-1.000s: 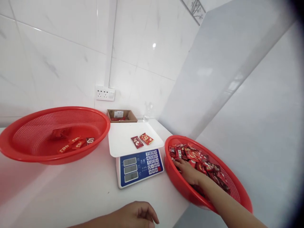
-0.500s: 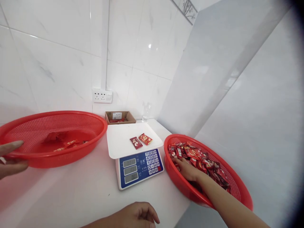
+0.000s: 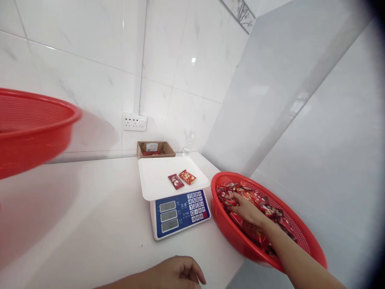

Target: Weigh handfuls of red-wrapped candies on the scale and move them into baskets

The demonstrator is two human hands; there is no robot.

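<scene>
My right hand (image 3: 248, 210) reaches into a red plastic basket (image 3: 221, 222) heaped with small wrapped candies (image 3: 264, 206). Its fingers are closed on a red candy packet (image 3: 230, 201) at the near left of the heap. Low in the view, my left hand (image 3: 177, 273) hovers or rests at the table's near side, fingers loosely curled and apart, nothing visible in them. Between the hands and the wall stands a digital scale (image 3: 180, 212). A dark red packet (image 3: 176, 181) and a bright red packet (image 3: 187, 177) lie side by side on its white tray (image 3: 156, 180).
A second red basket (image 3: 33, 148) is raised above the table (image 3: 99, 208) at the left edge, its contents mostly hidden. Behind the scale are a cardboard box (image 3: 156, 149) with red packets and a clear bottle (image 3: 187, 146). A wall socket (image 3: 134, 122) sits above.
Another person's hand was at the left basket; that basket has risen off the table and moved left. My right hand has lifted slightly among the candies, with a packet now visible at its fingers.
</scene>
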